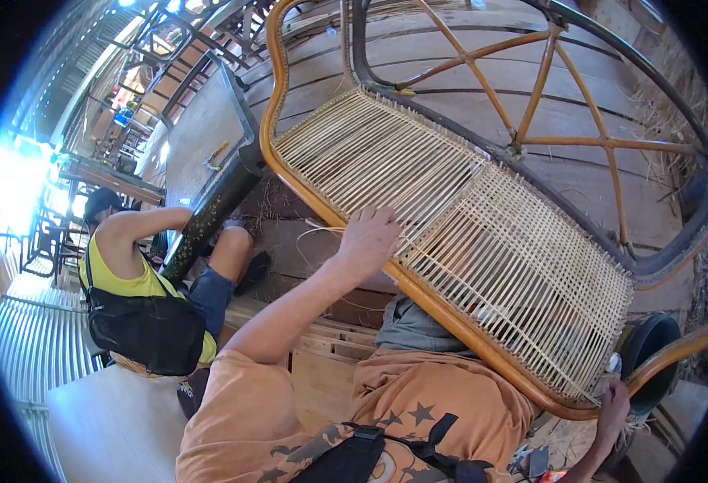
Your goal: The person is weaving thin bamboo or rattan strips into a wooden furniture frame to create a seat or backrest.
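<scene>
A rattan chair seat (378, 161) slants across my lap, its orange-brown pole frame (450, 318) nearest me. Parallel pale cane strands fill its left half; the right half (523, 266) has crossing strands, denser along its upper and right edges. My left hand (370, 240) lies over the near rail at the middle divider, fingers bent down onto the cane; what they grip is hidden. Loose pale cane ends (319, 228) stick out beside that hand. At the near right corner my right hand (613, 406) is closed, fingertips against the frame and the weave's edge.
Crossed rattan poles (537, 137) and a dark curved frame (354, 48) rise beyond the seat. A dark bucket (652, 362) stands at the right. To the left another person in a yellow top (140, 274) sits by a dark frame (217, 209). Fibre scraps lie on the plank floor.
</scene>
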### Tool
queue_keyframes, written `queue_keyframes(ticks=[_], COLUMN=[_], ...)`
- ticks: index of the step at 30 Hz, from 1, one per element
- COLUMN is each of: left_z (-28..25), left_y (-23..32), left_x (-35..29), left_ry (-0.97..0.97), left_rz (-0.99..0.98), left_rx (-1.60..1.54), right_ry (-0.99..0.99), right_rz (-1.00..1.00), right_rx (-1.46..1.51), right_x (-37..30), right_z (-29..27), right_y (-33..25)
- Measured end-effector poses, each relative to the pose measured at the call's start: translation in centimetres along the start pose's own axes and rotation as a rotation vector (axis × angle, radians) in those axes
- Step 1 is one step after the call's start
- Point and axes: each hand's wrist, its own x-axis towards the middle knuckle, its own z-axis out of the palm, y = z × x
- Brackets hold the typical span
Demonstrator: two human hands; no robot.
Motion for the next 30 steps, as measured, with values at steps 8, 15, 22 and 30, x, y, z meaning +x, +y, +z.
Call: queue_keyframes(ticks=[8,15,22,30], left_z=[3.2,3.4,4.0,1.7], left_y=[1.8,1.8,2.2,0.6], left_x=[-0.7,0.2,1.7,-0.2], left_ry=[0.091,-0.065,-0.199,-0.082], left_rz=[-0.110,-0.308,-0.423,-0.179], left_rx=[-0.028,0.024,0.119,0.156], right_ry=[-0.312,-0.615,-0.697,-0.500], right_rz=[-0.277,-0.674,-0.475,-0.588], right_rx=[0.653,0.523,0.690,0.697], right_x=[3.9,6.4,7.7,8.1], right_z=[6.4,13.4,15.2,15.4], right_y=[-19.7,-34.7,-35.2,-36.7])
